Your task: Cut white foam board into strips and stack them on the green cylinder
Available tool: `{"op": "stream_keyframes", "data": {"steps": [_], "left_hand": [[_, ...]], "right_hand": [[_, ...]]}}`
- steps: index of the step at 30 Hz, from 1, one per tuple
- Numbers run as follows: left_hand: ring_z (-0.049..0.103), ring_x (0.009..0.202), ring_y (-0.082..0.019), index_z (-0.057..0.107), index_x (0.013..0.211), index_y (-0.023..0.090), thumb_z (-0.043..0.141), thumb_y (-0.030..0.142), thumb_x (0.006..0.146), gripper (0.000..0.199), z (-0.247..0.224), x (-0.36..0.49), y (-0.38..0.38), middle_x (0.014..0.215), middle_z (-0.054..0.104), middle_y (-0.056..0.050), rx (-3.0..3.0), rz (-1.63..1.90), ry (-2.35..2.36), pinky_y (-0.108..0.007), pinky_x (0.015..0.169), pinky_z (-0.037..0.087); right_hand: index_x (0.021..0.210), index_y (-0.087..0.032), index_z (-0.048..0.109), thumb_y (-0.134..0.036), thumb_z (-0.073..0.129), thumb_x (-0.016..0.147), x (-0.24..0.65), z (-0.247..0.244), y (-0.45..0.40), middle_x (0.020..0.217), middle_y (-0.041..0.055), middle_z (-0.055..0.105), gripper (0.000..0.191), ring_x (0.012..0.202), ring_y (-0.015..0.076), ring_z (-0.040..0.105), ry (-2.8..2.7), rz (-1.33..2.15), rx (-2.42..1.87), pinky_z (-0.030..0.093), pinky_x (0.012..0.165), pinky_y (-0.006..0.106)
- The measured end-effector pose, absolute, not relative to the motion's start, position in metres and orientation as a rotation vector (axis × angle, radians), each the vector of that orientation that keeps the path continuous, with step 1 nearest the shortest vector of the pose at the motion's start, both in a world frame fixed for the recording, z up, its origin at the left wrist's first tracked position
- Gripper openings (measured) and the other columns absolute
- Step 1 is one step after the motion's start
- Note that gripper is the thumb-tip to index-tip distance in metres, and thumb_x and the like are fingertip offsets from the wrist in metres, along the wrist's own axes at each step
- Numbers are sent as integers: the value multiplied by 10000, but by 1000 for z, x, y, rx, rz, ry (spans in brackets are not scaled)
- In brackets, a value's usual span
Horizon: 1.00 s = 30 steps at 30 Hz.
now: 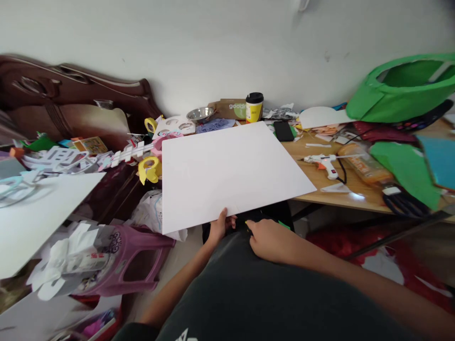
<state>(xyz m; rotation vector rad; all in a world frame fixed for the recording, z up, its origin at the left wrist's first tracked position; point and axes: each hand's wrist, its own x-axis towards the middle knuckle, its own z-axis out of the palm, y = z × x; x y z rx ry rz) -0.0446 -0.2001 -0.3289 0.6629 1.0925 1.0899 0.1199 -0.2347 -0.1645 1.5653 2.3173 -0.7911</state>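
A large white foam board [231, 175] lies flat on the table and juts over its front edge. My left hand [218, 227] is closed on the near edge of this board, thumb on top and fingers curled beneath. Right of it, my right hand [266, 239] is a closed fist just off the board's near edge. Between its thumb and index finger shows a small dark tool [249, 228] with a yellow tip; its kind is mostly hidden by the fingers.
On the wooden table [300, 150] to the right lie a glue gun [329, 163], a phone [283, 131] and green pieces [405, 166]. Behind stands a lidded cup [254, 108]. Yellow tape [149, 169] sits left of the board. A purple stool [142, 258] stands lower left.
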Motion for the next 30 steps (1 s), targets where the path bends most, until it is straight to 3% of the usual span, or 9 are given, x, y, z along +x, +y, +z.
{"op": "stream_keyframes", "data": {"steps": [5, 10, 14, 17, 23, 25, 27, 30], "left_hand": [[511, 470, -129, 614, 666, 135, 692, 649, 685, 520, -325, -42, -198, 559, 595, -45, 663, 1072, 1095, -282, 477, 424], [584, 563, -186, 617, 796, 158, 756, 637, 642, 521, -326, -42, -198, 677, 647, -65, 632, 1089, 1101, -302, 458, 455], [672, 898, -260, 625, 972, 201, 825, 492, 644, 482, -323, -44, -200, 996, 707, -90, 622, 1210, 1148, -349, 652, 576], [625, 1129, -293, 638, 971, 223, 798, 435, 676, 397, -306, -48, -203, 1077, 712, -85, 628, 1341, 1160, -387, 853, 583], [640, 1144, -297, 672, 936, 262, 762, 380, 687, 289, -235, -71, -218, 1008, 745, -47, 676, 1480, 1199, -407, 951, 564], [643, 1142, -295, 678, 968, 265, 771, 355, 689, 307, -208, -88, -220, 1012, 747, -43, 708, 1537, 1268, -405, 946, 569], [649, 1133, -301, 677, 1024, 245, 782, 345, 698, 357, -180, -108, -218, 1055, 742, -47, 783, 1619, 1370, -429, 969, 561], [649, 1119, -296, 658, 1089, 237, 727, 410, 785, 357, -130, -142, -206, 1105, 731, -16, 1022, 1805, 1483, -493, 1034, 515]], "right_hand": [[1378, -69, 525, -221, 396, 879, 124, -164, -238, 926, 217, 730, 537, 822, 308, 707, 2328, -723, 1590, 468, 693, 367], [1425, -143, 501, -259, 410, 900, 135, -158, -242, 963, 171, 741, 546, 846, 291, 705, 2348, -793, 1669, 472, 710, 356], [1466, -199, 460, -335, 427, 938, 159, -149, -245, 1092, 145, 728, 547, 953, 296, 699, 2334, -797, 1747, 497, 816, 385], [1464, -221, 456, -379, 411, 967, 189, -141, -246, 1184, 116, 704, 524, 1024, 272, 687, 2362, -821, 1835, 502, 893, 376], [1365, -242, 553, -516, 421, 962, 256, -128, -245, 1349, 70, 615, 505, 1226, 257, 586, 2575, -744, 2044, 464, 1027, 362], [1367, -229, 548, -551, 418, 955, 270, -126, -244, 1255, 89, 665, 539, 1140, 260, 631, 2569, -760, 2185, 510, 955, 360], [1379, -218, 530, -578, 411, 950, 281, -124, -243, 1022, 87, 723, 573, 929, 241, 685, 2529, -902, 2279, 557, 799, 335], [1395, -192, 497, -619, 438, 925, 293, -124, -243, 742, 47, 672, 637, 653, 200, 636, 2492, -1188, 2368, 525, 578, 294]]}}
